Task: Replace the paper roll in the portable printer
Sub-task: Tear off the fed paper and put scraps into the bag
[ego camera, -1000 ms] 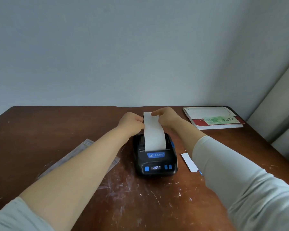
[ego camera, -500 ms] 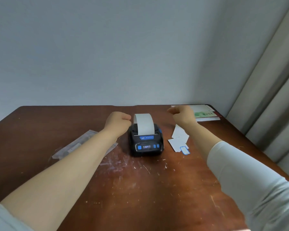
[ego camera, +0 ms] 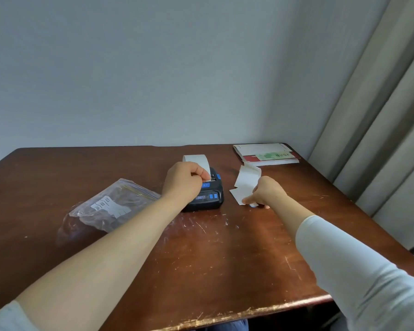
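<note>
**Both hands on paper at the printer**

In the head view we see a brown, scratched counter (ego camera: pixel 201 254) set against a grey wall (ego camera: pixel 153 68), with a pale curtain (ego camera: pixel 380 130) hanging at the right.

The printer (ego camera: pixel 207 195) sits on the counter a little beyond the middle, black with blue buttons on its front. A white paper strip (ego camera: pixel 197 161) rises from its top slot and curls back away from us. Our left hand (ego camera: pixel 183 181) lies over the left side of the printer, its fingers curled, with fingertips pinching the strip just where it leaves the slot. The roll itself is hidden inside the printer, so we cannot tell how it sits.

Our right hand (ego camera: pixel 264 193) is just to the right of the printer, apart from it, low over the counter. It pinches a torn piece of white paper (ego camera: pixel 246 181) between thumb and fingers; the piece stands up above the hand. A second white scrap (ego camera: pixel 237 195) lies beside the hand, and we cannot tell whether the fingers touch it. A small blue-edged bit shows under the hand, too hidden to name.

A clear plastic bag (ego camera: pixel 108 206) with a white label lies on the counter left of the printer, partly behind our left forearm. A stack of envelopes (ego camera: pixel 265 154), white, red and green, rests at the far right corner, well apart from the printer.
</note>
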Motion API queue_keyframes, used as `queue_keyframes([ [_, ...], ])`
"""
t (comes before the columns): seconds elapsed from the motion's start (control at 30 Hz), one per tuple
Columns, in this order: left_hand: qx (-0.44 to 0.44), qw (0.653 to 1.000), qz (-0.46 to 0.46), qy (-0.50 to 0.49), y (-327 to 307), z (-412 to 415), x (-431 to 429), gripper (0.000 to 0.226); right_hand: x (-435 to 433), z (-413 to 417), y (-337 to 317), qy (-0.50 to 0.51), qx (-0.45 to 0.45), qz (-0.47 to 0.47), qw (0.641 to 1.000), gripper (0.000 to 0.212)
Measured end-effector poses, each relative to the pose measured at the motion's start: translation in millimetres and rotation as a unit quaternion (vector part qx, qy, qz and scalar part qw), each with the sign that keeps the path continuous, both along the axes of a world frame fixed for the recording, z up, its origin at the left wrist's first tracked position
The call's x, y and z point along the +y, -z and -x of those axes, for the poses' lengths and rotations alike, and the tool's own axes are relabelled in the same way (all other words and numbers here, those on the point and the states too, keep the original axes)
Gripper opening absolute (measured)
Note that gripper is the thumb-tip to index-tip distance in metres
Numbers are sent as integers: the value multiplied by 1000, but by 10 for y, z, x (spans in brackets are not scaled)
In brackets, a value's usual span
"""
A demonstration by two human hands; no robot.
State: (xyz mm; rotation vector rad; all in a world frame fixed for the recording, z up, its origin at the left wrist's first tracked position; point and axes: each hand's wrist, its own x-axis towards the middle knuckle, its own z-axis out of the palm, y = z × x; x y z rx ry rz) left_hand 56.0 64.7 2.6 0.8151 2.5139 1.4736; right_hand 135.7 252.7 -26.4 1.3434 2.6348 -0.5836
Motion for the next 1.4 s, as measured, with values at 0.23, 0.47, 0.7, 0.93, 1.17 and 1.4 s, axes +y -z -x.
queue_keyframes([
  [0.23,-3,1000,-8,16,-22,-23,87,41,1,6,-15,-7,54,71,996,37],
  [0.47,-29,998,-33,36,-73,22,235,46,225,-7,-69,84,409,192,888,17],
  [0.7,-32,998,-36,39,-85,97,398,46,459,290,96,89,309,89,943,21],
  [0.93,-22,999,-23,40,-81,214,480,48,550,449,200,59,293,45,953,9],
  [1.17,-18,998,-51,23,-55,270,361,46,462,369,117,84,356,23,931,37],
  [1.4,14,991,-63,-121,28,528,-133,38,194,461,-291,86,476,119,867,36],
])
